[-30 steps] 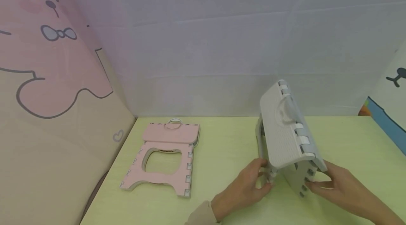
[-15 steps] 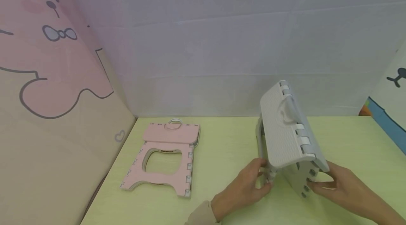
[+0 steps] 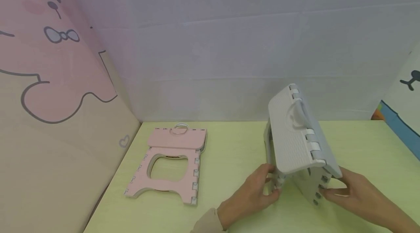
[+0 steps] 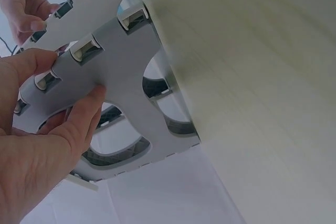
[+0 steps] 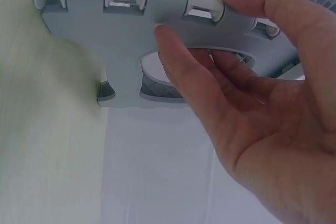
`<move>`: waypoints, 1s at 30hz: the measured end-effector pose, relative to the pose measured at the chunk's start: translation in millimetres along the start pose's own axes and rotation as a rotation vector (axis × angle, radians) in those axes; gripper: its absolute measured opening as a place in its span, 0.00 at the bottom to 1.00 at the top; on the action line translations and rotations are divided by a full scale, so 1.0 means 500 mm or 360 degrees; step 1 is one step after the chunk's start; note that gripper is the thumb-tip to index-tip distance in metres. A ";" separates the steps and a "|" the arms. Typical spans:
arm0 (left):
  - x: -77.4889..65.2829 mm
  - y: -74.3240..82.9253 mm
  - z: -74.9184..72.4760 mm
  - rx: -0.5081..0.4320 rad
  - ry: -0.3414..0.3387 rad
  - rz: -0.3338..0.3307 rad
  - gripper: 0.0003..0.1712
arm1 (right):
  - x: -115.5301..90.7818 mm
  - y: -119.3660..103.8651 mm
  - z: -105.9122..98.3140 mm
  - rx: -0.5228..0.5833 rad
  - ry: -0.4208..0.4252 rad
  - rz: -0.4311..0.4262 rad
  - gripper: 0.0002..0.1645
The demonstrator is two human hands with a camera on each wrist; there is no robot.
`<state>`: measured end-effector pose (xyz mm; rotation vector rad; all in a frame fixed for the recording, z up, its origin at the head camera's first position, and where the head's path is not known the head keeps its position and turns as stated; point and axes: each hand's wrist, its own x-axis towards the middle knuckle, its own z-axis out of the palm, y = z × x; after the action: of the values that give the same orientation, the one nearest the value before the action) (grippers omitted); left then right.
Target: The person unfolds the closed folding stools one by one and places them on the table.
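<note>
A white and grey folding step stool (image 3: 292, 138) stands partly unfolded at the right of the table, its two-part top peaked like a roof. My left hand (image 3: 251, 191) grips the edge of its left leg panel, thumb on the near edge. In the left wrist view, fingers (image 4: 86, 111) lie on that grey leg panel (image 4: 128, 61), some reaching into its cut-out. On the other side my right hand (image 3: 356, 193) holds the right leg panel. The right wrist view has its thumb at the hinged edge and fingers through the opening of the panel (image 5: 86, 30).
A pink folding stool (image 3: 167, 183) lies folded flat on the left of the pale green table (image 3: 229, 145). Behind the table hangs a white cloth (image 3: 210, 61). A printed cloth (image 3: 65, 80) slopes along the left side, and another printed panel stands at the far right.
My right hand has shifted slightly to the right with the right leg panel, so the white stool's legs stand a little wider apart. The left hand and pink stool stay nearly still.
</note>
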<state>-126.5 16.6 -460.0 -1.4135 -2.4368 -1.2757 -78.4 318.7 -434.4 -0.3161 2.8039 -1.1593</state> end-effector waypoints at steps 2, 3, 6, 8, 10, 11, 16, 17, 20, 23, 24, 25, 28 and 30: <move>0.000 0.000 -0.001 0.0011 0.0005 0.0011 0.33 | 0.000 0.001 -0.001 -0.0013 -0.0001 0.0015 0.47; 0.000 0.000 -0.001 0.0015 0.0007 0.0016 0.34 | 0.000 0.001 -0.002 -0.0019 -0.0001 0.0018 0.47; 0.000 0.001 -0.003 0.0014 0.0007 0.0019 0.34 | -0.001 0.002 -0.003 -0.0026 -0.0008 0.0037 0.48; 0.000 0.001 -0.004 0.0011 0.0006 0.0012 0.34 | -0.001 0.003 -0.003 -0.0028 -0.0006 0.0037 0.48; 0.000 0.000 -0.004 0.0009 0.0006 0.0007 0.34 | -0.001 0.003 -0.003 -0.0026 -0.0005 0.0037 0.48; 0.000 0.000 -0.004 0.0009 0.0007 0.0003 0.34 | 0.000 0.003 -0.004 -0.0039 -0.0003 0.0040 0.48; 0.000 -0.001 -0.005 0.0020 0.0012 0.0006 0.34 | 0.001 0.001 -0.005 -0.0076 -0.0001 0.0054 0.48; 0.000 -0.001 -0.006 0.0023 0.0016 0.0011 0.35 | 0.001 0.001 -0.005 -0.0082 -0.0004 0.0054 0.48; 0.000 -0.001 -0.007 0.0028 0.0024 0.0029 0.35 | -0.001 0.002 -0.006 -0.0044 0.0013 0.0017 0.48; 0.000 -0.001 -0.008 0.0030 0.0023 0.0032 0.35 | -0.002 0.004 -0.007 -0.0031 0.0038 -0.0025 0.47; 0.000 -0.001 -0.008 0.0029 0.0021 0.0032 0.35 | -0.003 0.005 -0.007 -0.0024 0.0045 -0.0034 0.47; 0.000 -0.001 -0.008 0.0028 0.0021 0.0034 0.35 | -0.003 0.005 -0.008 -0.0025 0.0048 -0.0040 0.46; -0.001 -0.003 -0.009 0.0046 0.0034 0.0046 0.35 | -0.004 0.007 -0.009 -0.0030 0.0027 -0.0012 0.47; -0.001 -0.003 -0.009 0.0054 0.0048 0.0050 0.35 | -0.003 0.008 -0.010 -0.0017 0.0014 -0.0003 0.48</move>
<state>-128.9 12.9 -458.3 -1.4082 -2.3953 -1.2338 -78.3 325.2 -433.5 -0.3157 2.8189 -1.1490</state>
